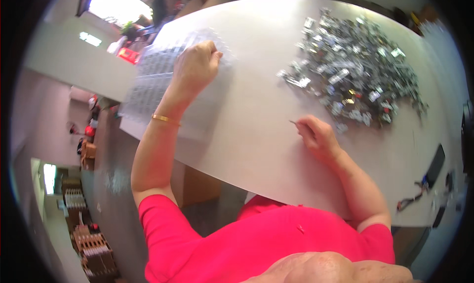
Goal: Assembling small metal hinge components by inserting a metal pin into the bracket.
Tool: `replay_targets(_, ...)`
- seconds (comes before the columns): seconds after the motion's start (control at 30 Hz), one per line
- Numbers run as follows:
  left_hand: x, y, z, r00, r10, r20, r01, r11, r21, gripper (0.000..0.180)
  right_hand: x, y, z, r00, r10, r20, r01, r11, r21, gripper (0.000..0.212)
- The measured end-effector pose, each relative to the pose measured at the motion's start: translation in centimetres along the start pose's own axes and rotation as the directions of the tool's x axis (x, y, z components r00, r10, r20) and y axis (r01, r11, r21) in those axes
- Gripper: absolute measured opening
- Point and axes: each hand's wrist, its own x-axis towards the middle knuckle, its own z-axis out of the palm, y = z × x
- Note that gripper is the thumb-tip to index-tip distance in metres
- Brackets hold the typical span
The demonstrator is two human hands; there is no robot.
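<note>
My left hand (197, 63) is closed above the far right part of some clear plastic trays (153, 75) with rows of compartments. Whatever its fingers may hold is hidden. Over the middle of the white table (252, 100), my right hand (320, 136) pinches a thin, dark, stick-like piece (293, 122) that pokes out past the fingertips; its exact kind is too small to tell. Beyond the right hand lies a large heap of small silvery metal parts (355, 68), with a few gold-coloured ones among them.
At the table's right side lie a dark flat object (435, 165) and a tool with reddish handles (410, 201). A cardboard box (200, 184) stands below the near edge. Stacked cartons (96, 248) line the floor at far left. A red crate (129, 56) is beyond the trays.
</note>
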Motion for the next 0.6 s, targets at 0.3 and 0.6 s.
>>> replay_targets(0.3, -11.3, 15.1, 8.3, 0.875, 0.452, -0.173, -0.479, 0.752, -0.454, 0.006, -1.3, 2.4, 0.0, 0.995, -0.025, 0.096, 0.045, 0.974, -0.221, 0.014)
replay_targets(0.6, -15.2, 15.9, 10.0, 0.853, 0.466, -0.235, -0.514, 0.675, -0.529, 0.017, -0.8, -1.1, -1.0, 0.794, 0.349, 0.497, -0.327, 0.935, -0.135, 0.021)
